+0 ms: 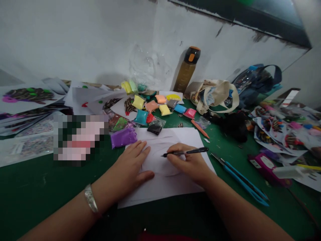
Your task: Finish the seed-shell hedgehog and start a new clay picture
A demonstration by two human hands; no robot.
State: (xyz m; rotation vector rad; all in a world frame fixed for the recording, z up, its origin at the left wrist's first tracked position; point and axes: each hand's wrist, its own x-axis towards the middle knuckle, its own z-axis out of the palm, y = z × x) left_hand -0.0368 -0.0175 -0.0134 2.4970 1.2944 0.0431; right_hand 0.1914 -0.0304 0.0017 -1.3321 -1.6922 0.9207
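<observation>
A white sheet of paper (pixel 175 182) with faint curved pencil lines lies on the green table (pixel 37 187). My left hand (pixel 131 165) lies flat on the sheet's left part, fingers stretched out, holding the paper down. My right hand (pixel 188 162) is closed round a black pen (pixel 185 152), whose tip touches the paper near the sheet's middle. A silver bangle (pixel 90 198) sits on my left wrist.
Several small bags of coloured clay (pixel 150 108) lie behind the sheet, a purple one (pixel 123 137) at its left corner. Blue scissors (pixel 240 179) lie to the right. A brown bottle (pixel 187 68), cloth bags (pixel 215 95) and printed sheets (pixel 27 97) crowd the wall side.
</observation>
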